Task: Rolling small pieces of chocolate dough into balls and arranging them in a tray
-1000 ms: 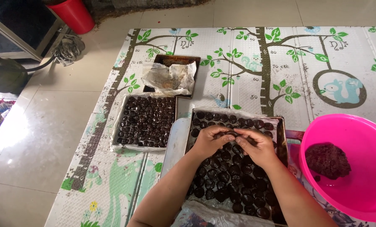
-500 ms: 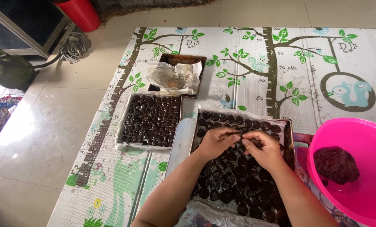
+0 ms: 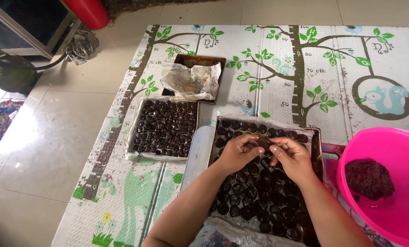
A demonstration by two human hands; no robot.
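Observation:
My left hand point(image 3: 239, 153) and my right hand point(image 3: 294, 157) meet over a dark baking tray point(image 3: 317, 151) lined with paper and filled with several dark round dough pieces. Together the fingertips pinch one small dark dough piece point(image 3: 264, 143) just above the tray's far rows. Both forearms reach in from the bottom edge. A pink bowl point(image 3: 396, 151) at the right holds a lump of dark dough point(image 3: 369, 178).
A second paper-lined tray point(image 3: 133, 137) full of dark pieces sits to the left. Behind it is a tray with crumpled paper point(image 3: 190, 80). All rest on a tree-print floor mat point(image 3: 277, 68). A red container point(image 3: 90, 11) and a dark cylinder point(image 3: 8, 73) stand on tiles at left.
The view has shifted slightly. My hands stay together over the near tray, working the same small dark piece between the fingertips.

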